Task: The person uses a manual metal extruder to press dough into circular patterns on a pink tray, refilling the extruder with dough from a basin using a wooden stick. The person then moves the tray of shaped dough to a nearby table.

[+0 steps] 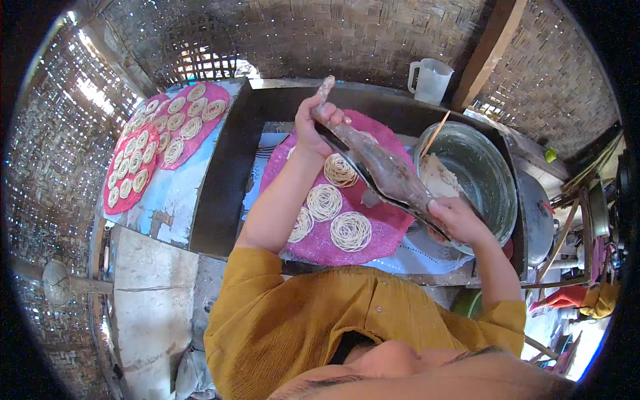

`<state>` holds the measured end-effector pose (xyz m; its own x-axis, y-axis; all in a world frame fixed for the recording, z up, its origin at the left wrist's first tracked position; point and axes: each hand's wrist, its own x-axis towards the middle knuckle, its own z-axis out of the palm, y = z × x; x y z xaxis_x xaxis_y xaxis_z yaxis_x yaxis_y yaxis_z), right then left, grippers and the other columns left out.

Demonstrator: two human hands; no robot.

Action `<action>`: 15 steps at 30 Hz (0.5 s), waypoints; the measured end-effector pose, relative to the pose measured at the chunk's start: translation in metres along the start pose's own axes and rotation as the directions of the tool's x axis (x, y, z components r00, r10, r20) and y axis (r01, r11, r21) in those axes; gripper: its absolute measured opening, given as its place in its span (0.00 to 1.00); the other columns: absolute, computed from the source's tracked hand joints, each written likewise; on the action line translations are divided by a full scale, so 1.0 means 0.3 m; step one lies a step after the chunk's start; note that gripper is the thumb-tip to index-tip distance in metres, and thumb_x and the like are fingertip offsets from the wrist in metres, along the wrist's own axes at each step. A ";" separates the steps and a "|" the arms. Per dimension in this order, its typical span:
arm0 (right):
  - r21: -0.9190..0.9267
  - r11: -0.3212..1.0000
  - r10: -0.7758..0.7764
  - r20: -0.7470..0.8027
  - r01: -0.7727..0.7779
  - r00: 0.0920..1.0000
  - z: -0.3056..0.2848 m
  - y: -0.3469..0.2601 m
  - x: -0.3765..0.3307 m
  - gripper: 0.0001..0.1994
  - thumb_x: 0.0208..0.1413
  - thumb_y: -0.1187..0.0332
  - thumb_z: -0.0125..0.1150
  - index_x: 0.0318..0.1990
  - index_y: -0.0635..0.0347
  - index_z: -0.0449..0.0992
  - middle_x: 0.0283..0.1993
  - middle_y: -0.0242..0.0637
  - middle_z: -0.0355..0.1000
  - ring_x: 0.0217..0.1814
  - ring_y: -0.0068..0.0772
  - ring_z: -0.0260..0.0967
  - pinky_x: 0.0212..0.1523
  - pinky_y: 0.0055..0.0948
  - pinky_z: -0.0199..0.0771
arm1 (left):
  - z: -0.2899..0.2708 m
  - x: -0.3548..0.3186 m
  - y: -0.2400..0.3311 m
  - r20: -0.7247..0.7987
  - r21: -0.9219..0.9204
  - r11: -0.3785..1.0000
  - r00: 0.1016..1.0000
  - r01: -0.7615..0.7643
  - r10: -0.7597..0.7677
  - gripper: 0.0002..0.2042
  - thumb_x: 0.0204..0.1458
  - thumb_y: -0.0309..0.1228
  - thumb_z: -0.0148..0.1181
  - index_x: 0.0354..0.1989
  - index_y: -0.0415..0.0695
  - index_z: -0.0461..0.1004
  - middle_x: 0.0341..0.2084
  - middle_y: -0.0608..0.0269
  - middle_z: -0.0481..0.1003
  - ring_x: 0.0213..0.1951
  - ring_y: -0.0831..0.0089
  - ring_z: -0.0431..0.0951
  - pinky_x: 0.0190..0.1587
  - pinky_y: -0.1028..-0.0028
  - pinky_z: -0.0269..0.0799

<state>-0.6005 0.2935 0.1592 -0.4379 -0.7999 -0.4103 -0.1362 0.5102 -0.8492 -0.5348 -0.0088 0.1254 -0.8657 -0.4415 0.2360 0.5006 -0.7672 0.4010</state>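
Note:
A long, soft, dough-smeared bag point(383, 167) with a dark flat strip along its underside slants across my front, above the pink round mat point(390, 240). My left hand point(312, 127) is closed around its upper end, and a twisted tip pokes out above the fist. Its lower end is gripped by my right hand point(460, 220) near the rim of a large basin point(512, 177). Coiled rounds of pale dough strands, such as this nest point(351, 231), lie on the mat; the bag and my left forearm hide some. Inside the basin rest pale dough point(440, 177) and a wooden stick point(435, 135).
More pink mats point(190, 143) with coiled nests lie on a blue-white board point(170, 213) at the left. A translucent jug point(432, 81) stands behind the basin, by a wooden post point(490, 53). A dark raised edge point(223, 167) frames the work surface; woven walls point(347, 40) enclose it.

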 end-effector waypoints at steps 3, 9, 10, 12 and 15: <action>-0.050 0.999 -0.004 -0.027 0.003 1.000 -0.040 -0.008 -0.056 0.23 0.51 0.49 0.48 0.29 0.64 0.72 0.17 0.31 0.64 0.16 0.21 0.60 0.17 0.21 0.60 | 0.043 -0.044 -0.027 0.018 -0.045 0.999 1.000 0.020 -0.019 0.21 0.46 0.36 0.44 0.51 0.50 0.64 0.08 0.77 0.58 0.15 0.79 0.62 0.32 0.70 0.65; -0.269 0.953 -0.200 -0.207 0.141 0.958 0.000 -0.116 -0.064 0.19 0.48 0.56 0.53 0.40 0.61 0.73 0.16 0.28 0.63 0.17 0.17 0.58 0.19 0.22 0.61 | 0.137 -0.010 0.095 0.162 -0.090 0.995 0.985 -0.045 0.059 0.18 0.44 0.36 0.45 0.47 0.52 0.65 0.08 0.76 0.57 0.14 0.79 0.59 0.30 0.70 0.62; -0.267 0.954 -0.199 -0.223 0.137 0.954 0.001 -0.117 -0.077 0.19 0.48 0.56 0.53 0.40 0.61 0.73 0.16 0.28 0.63 0.17 0.17 0.58 0.19 0.22 0.61 | 0.153 -0.020 0.111 0.177 -0.075 0.996 0.982 -0.047 0.060 0.18 0.44 0.35 0.45 0.47 0.52 0.65 0.08 0.76 0.57 0.14 0.80 0.58 0.30 0.71 0.62; -0.186 0.974 -0.148 -0.104 0.127 0.983 0.013 -0.112 -0.087 0.19 0.48 0.56 0.54 0.41 0.61 0.73 0.18 0.30 0.65 0.19 0.17 0.60 0.21 0.22 0.62 | 0.163 -0.061 0.121 0.161 -0.056 0.997 0.986 -0.044 0.052 0.18 0.44 0.35 0.44 0.47 0.52 0.65 0.08 0.76 0.57 0.14 0.79 0.58 0.30 0.71 0.61; -0.236 0.963 -0.169 -0.155 0.129 0.973 0.002 -0.115 -0.146 0.19 0.47 0.55 0.55 0.40 0.62 0.73 0.20 0.34 0.68 0.21 0.21 0.62 0.25 0.24 0.64 | 0.187 -0.091 0.078 0.152 -0.072 0.997 0.988 -0.028 0.039 0.18 0.45 0.35 0.43 0.47 0.51 0.65 0.07 0.76 0.57 0.14 0.79 0.58 0.30 0.71 0.61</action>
<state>-0.5760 0.3108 0.2063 -0.5409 -0.8158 -0.2045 -0.3977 0.4624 -0.7925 -0.4991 0.0114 0.1779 -0.8349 -0.3951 0.3832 0.5232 -0.7859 0.3295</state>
